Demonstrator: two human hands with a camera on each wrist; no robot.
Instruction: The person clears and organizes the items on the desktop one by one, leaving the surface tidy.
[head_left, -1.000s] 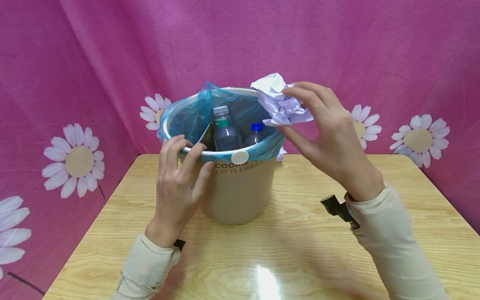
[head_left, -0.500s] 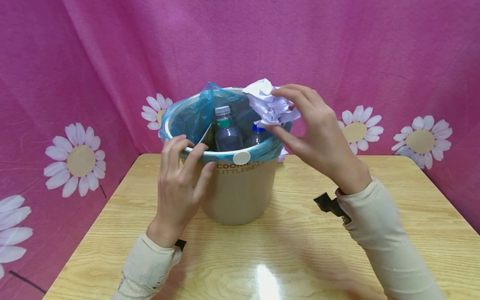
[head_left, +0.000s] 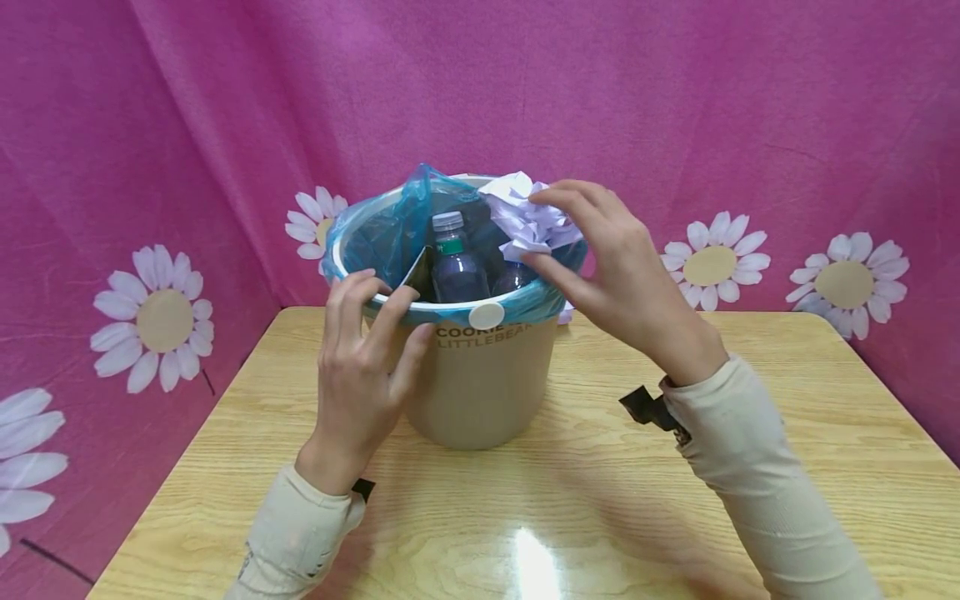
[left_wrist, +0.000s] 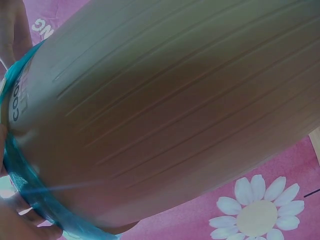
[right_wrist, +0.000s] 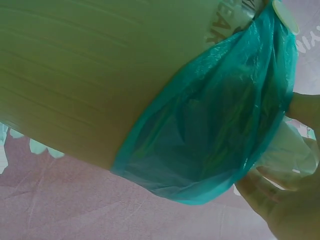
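Note:
A beige trash bin (head_left: 480,392) with a white rim and a blue plastic bag (head_left: 375,242) lining it stands on the table. My left hand (head_left: 356,367) grips the near left of the rim, fingers hooked over it and thumb outside. My right hand (head_left: 615,275) pinches a crumpled white paper (head_left: 528,217) over the right part of the opening. Inside the bin are a clear bottle (head_left: 457,271) with a green label, a second bottle (head_left: 513,277) partly covered by the paper, and a dark flat piece (head_left: 422,271). In the right wrist view, the paper (right_wrist: 287,150) shows beside the bag's folded edge.
The wooden table (head_left: 675,492) spreads around the bin. A bit of white material (head_left: 566,314) shows behind the bin's right side. Pink cloth (head_left: 600,83) with large daisies hangs behind and along both sides.
My right hand has moved left and slightly down with the crumpled paper, from beside the right rim to over the opening. The paper now covers the second bottle's blue cap. My left hand stays put.

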